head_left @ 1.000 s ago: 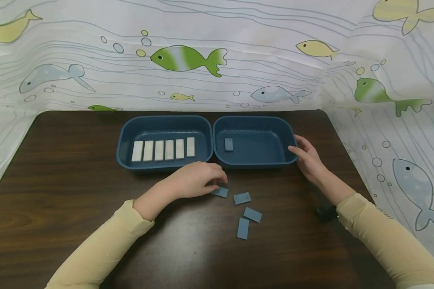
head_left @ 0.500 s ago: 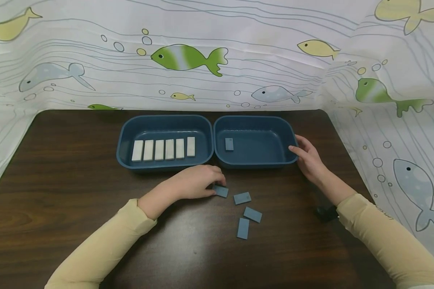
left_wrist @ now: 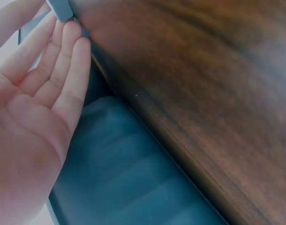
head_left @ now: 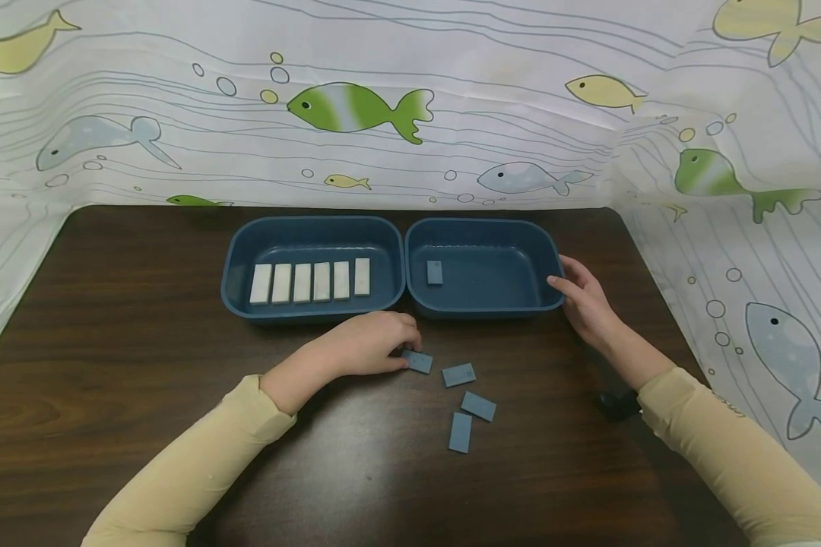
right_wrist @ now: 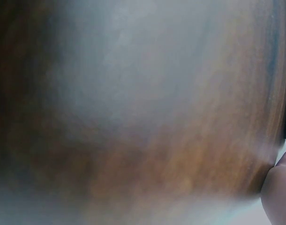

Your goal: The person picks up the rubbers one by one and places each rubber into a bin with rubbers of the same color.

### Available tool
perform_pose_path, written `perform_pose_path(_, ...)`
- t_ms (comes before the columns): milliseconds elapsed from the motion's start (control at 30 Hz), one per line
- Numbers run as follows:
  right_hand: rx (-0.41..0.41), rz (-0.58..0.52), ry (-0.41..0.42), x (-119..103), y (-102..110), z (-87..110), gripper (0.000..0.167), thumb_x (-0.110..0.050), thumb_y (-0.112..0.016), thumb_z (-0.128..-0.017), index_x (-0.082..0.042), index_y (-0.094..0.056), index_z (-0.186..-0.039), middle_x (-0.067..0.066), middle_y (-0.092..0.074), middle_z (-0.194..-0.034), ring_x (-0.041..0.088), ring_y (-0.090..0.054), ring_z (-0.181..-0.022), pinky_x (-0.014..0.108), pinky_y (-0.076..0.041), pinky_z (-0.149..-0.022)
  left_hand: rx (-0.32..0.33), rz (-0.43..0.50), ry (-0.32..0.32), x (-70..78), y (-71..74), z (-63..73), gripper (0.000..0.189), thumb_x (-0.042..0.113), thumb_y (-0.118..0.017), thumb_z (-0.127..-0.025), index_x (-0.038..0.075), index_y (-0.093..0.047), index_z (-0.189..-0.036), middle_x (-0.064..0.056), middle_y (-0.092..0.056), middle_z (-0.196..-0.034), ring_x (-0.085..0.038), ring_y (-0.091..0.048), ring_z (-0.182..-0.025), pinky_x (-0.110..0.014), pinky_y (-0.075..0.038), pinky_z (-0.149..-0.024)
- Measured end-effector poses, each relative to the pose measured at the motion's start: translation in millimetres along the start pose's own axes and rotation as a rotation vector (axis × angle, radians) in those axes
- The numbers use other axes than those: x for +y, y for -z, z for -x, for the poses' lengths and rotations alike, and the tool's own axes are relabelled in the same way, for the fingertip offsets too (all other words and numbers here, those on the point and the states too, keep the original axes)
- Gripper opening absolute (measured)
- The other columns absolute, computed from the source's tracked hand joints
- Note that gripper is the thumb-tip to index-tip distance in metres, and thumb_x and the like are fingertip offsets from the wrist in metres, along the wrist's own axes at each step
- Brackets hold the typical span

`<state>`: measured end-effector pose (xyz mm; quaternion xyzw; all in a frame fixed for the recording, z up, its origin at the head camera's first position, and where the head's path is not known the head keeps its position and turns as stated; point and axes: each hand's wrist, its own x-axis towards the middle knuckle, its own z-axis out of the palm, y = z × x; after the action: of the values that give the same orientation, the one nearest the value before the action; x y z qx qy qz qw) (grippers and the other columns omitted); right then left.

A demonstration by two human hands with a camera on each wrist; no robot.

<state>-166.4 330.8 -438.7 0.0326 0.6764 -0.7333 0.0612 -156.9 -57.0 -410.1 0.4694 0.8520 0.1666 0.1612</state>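
My left hand (head_left: 372, 342) pinches the left end of a small rectangular blue tile (head_left: 420, 362) just in front of the bins. In the left wrist view, that tile (left_wrist: 62, 8) shows at the fingertips, partly cut off by the frame's top edge. My right hand (head_left: 588, 304) grips the right end of the right blue bin (head_left: 486, 312), thumb over the rim and fingers outside. One blue tile (head_left: 434, 273) lies inside this bin, near its left wall. Three more blue tiles lie loose on the table: one (head_left: 459, 374), another (head_left: 478, 406) and a third (head_left: 460, 433).
A second blue bin (head_left: 315, 313) stands against the left side of the first, with a row of several white tiles (head_left: 302, 282) in it. Behind the dark wooden table (head_left: 130, 319) hangs a fish-printed sheet (head_left: 212, 163). A small dark object (head_left: 618, 405) lies beneath the right forearm.
My left hand has drawn slightly down and closed its fingers nearer the blue tile's left end. The right hand keeps its place on the bin, and the other tiles lie as before.
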Motion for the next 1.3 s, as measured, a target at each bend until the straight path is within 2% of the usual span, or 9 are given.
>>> perform_pose_path(333,0.001,-0.014,-0.002,-0.2,0.1,0.7,0.028,-0.005,-0.055,-0.108,-0.016,-0.053,-0.134,-0.004,-0.058,-0.123,0.004,-0.065,-0.102,0.014,-0.055,-0.087,0.006,0.003,-0.006,0.3,-0.1,0.7,0.017,0.013,-0.084,-0.092,0.012,-0.079,-0.108,-0.003,-0.073,-0.107,-0.015,-0.069,-0.095,-0.031,-0.059,-0.087)
perform_pose_path(1033,0.007,-0.029,-0.010,0.6,-0.7,-0.6,0.028,-0.004,-0.055,-0.108,-0.017,-0.053,-0.133,-0.003,-0.056,-0.124,0.004,-0.065,-0.103,0.014,-0.055,-0.087,-0.002,0.143,0.044,-0.4,-2.5,0.6,0.020,0.006,-0.086,-0.088,0.015,-0.073,-0.101,0.001,-0.069,-0.100,-0.010,-0.063,-0.086,-0.026,-0.056,-0.081)
perform_pose_path(1300,-0.006,-0.038,-0.011,1.3,0.4,-0.7,0.029,-0.004,-0.054,-0.109,-0.016,-0.053,-0.134,-0.003,-0.056,-0.124,0.005,-0.065,-0.103,0.014,-0.055,-0.087,0.008,0.196,0.048,-0.3,-1.6,6.2,0.022,0.004,-0.084,-0.090,0.015,-0.072,-0.104,0.000,-0.071,-0.104,-0.010,-0.067,-0.090,-0.026,-0.057,-0.083)
